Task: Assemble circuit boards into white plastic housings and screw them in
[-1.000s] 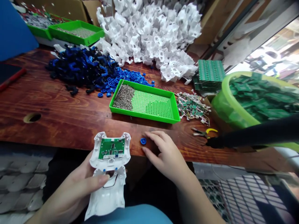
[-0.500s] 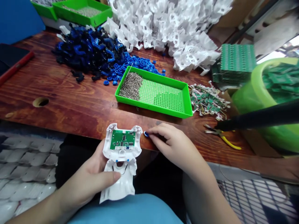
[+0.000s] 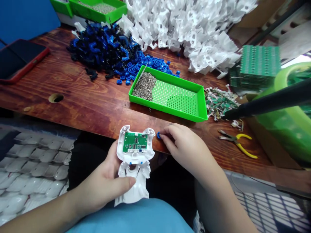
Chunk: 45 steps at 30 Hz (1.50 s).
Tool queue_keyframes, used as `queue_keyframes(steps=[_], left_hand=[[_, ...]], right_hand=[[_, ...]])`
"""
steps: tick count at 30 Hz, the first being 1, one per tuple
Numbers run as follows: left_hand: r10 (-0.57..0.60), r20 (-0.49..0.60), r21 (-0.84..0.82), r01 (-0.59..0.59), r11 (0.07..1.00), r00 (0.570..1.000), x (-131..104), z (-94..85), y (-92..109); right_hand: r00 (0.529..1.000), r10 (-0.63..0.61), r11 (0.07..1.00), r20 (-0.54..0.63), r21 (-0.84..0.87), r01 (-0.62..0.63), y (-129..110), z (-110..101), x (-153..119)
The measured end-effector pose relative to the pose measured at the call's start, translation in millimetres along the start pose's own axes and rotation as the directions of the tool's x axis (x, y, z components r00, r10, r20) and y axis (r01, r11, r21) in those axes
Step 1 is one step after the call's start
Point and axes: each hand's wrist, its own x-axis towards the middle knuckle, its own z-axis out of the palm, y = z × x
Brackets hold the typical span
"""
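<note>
My left hand (image 3: 109,176) grips a white plastic housing (image 3: 136,158) from its left side, with the thumb lying across the lower curved piece. A green circuit board (image 3: 135,142) sits in the upper half of the housing, and two small blue spots show at the joint between the halves. To the right of the housing, my right hand (image 3: 181,142) pinches a small round blue plastic part (image 3: 158,135) between thumb and fingertips, at the table's front edge. The blue part is apart from the housing. The fingers of my left hand behind the housing are hidden.
Beyond the hands lies a green tray (image 3: 170,106) with small metal screws (image 3: 145,87). Behind it are blue parts (image 3: 148,64) and white shells (image 3: 184,29). Pliers (image 3: 236,142), a black bar (image 3: 269,100) and a green bucket (image 3: 279,119) are at right; a phone (image 3: 21,58) lies left.
The camera view has shifted, so the scene sits further right. Both hands keep their holds; the blue part's face looks turned slightly between the right fingertips.
</note>
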Motion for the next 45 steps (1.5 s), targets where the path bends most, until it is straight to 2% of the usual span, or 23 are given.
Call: queue_keyframes(steps=[2, 4, 7, 10, 12, 15, 18, 25, 29, 38, 45], left_hand=[[0.019, 0.004, 0.006, -0.019, 1.000, 1.000, -0.4, -0.6, -2.4], [0.052, 0.029, 0.017, -0.052, 0.999, 0.998, -0.1, -2.2, -4.6], [0.076, 0.113, 0.071, -0.085, 0.994, 0.991, 0.4, -3.2, -7.5], [0.092, 0.155, 0.083, -0.106, 0.991, 0.984, 0.0, 0.6, -10.1], [0.127, 0.180, 0.081, -0.143, 0.986, 0.975, -0.6, 4.6, -11.9], [0.190, 0.194, 0.131, -0.218, 0.967, 0.962, -1.8, 10.1, -13.4], [0.187, 0.184, 0.158, -0.216, 0.963, 0.965, -3.1, 14.0, -13.5], [0.194, 0.200, 0.176, -0.230, 0.957, 0.960, -6.1, 14.5, -14.5], [0.226, 0.227, 0.195, -0.272, 0.942, 0.947, -7.6, 13.7, -16.1], [0.307, 0.211, 0.374, -0.367, 0.852, 0.928, -8.5, 15.9, -20.9], [0.389, 0.251, 0.403, -0.461, 0.791, 0.887, -5.0, 12.4, -28.6]], right_hand=[[0.989, -0.008, 0.998, -0.145, 0.062, 0.017, -3.4, 1.5, -13.6], [0.957, -0.021, 0.983, -0.291, 0.171, 0.073, -11.9, -0.7, -31.5], [0.919, -0.127, 0.950, -0.373, 0.220, 0.220, -31.8, -4.6, -55.1], [0.887, -0.273, 0.935, -0.372, 0.115, 0.336, -49.7, 0.2, -64.2], [0.877, -0.306, 0.939, -0.370, 0.037, 0.343, -55.9, 7.5, -64.0], [0.882, -0.284, 0.953, -0.376, -0.009, 0.303, -57.7, 17.1, -62.9], [0.884, -0.261, 0.959, -0.389, 0.003, 0.284, -56.3, 20.7, -65.0], [0.857, -0.304, 0.935, -0.415, 0.044, 0.353, -52.3, 18.6, -69.4], [0.870, -0.271, 0.942, -0.413, 0.073, 0.328, -49.8, 21.5, -70.1], [0.862, -0.238, 0.946, -0.448, 0.095, 0.311, -50.5, 26.5, -73.8], [0.853, -0.220, 0.948, -0.473, 0.101, 0.300, -51.9, 27.1, -74.0]])
